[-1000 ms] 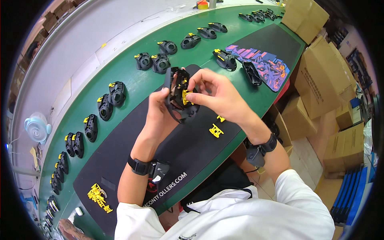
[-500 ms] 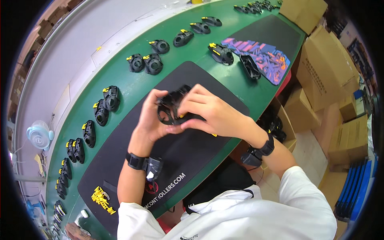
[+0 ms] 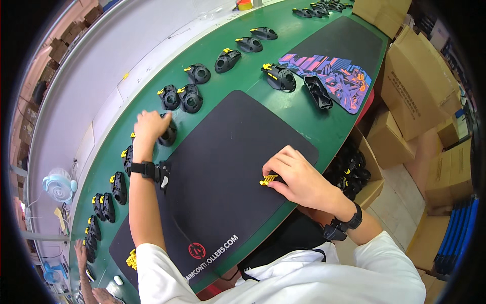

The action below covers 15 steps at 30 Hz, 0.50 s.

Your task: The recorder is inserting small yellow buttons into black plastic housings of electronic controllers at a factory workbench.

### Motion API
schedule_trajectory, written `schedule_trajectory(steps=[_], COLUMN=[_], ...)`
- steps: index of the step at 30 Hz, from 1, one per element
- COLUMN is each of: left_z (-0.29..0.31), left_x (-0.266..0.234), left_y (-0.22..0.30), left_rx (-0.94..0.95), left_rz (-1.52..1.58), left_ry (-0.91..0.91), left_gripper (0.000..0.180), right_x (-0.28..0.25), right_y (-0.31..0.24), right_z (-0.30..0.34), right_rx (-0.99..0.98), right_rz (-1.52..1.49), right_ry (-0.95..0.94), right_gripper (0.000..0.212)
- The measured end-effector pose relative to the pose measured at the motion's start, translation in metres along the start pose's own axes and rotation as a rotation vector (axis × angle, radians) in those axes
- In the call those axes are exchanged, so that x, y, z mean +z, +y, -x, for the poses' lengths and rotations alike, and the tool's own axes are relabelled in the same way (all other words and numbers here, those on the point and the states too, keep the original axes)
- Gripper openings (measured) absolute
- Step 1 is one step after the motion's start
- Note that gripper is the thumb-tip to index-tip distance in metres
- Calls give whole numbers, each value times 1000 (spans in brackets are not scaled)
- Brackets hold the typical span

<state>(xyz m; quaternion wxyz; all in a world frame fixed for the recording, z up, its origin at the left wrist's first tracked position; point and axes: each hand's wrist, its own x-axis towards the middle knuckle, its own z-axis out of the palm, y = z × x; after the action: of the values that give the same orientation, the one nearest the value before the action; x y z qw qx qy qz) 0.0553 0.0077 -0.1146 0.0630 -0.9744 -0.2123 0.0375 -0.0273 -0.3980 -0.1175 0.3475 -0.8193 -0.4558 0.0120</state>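
My left hand is at the row of parts on the far left, its thumb and fingers around a black plastic shell that rests on the green table. The hand partly covers this shell. Over the right side of the black mat, my right hand pinches a small yellow plastic piece with several prongs between thumb and fingers. More yellow pieces lie on the mat's lower left corner, partly behind my left sleeve.
Black shells with yellow tabs line the table's far edge. Another shell and an upturned one lie near a patterned mat. A carton of black parts stands right. Another person's hand shows lower left.
My hands have parted. The left carried the black shell from over the mat to the row on the left; the right moved right and down, now with the yellow piece in view.
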Motion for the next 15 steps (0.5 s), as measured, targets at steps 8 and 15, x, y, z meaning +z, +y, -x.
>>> schedule_trajectory(steps=[8,15], left_z=[-106,-93], left_x=[29,9], left_y=[-1,-55], left_rx=[-122,-139], left_rz=[565,985], left_ry=[213,482], left_gripper=[79,87], right_x=[-5,-13], right_y=[-2,-10], right_z=[-18,-45], right_rx=[93,156], right_rz=[-266,-597], right_ry=[264,421], right_gripper=[20,21])
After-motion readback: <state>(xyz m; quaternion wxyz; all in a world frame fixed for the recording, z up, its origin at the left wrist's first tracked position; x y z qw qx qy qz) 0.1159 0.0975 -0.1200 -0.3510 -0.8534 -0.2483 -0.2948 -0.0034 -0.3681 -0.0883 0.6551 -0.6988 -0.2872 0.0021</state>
